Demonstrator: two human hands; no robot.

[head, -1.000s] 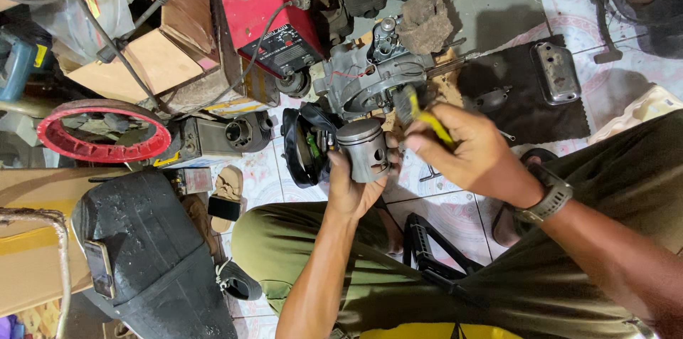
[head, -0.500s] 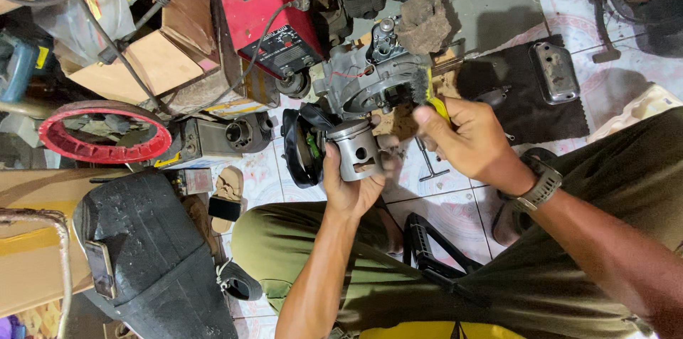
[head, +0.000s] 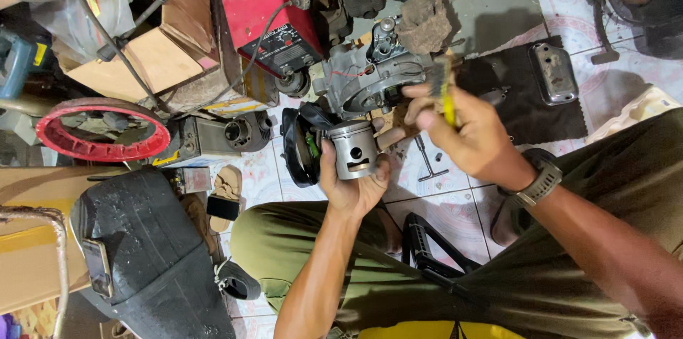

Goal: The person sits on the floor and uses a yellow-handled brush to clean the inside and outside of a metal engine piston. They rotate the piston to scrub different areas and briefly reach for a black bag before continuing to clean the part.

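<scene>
My left hand grips a grey metal piston from below, crown tilted up and its pin hole facing me. My right hand is closed on a yellow-handled brush, blurred, with its bristles raised to the right of the piston and apart from it. A dark watch sits on my right wrist. Just beyond both hands lies a grey engine crankcase on the tiled floor.
A black cloth with a metal cover lies at right. A red machine, a red ring, a black seat, an engine cylinder, wooden boxes and cables crowd the left. A small T-shaped tool lies on the floor.
My right hand lifted the brush off the piston and swung it up and to the right. My left hand shifted the piston slightly and turned it.
</scene>
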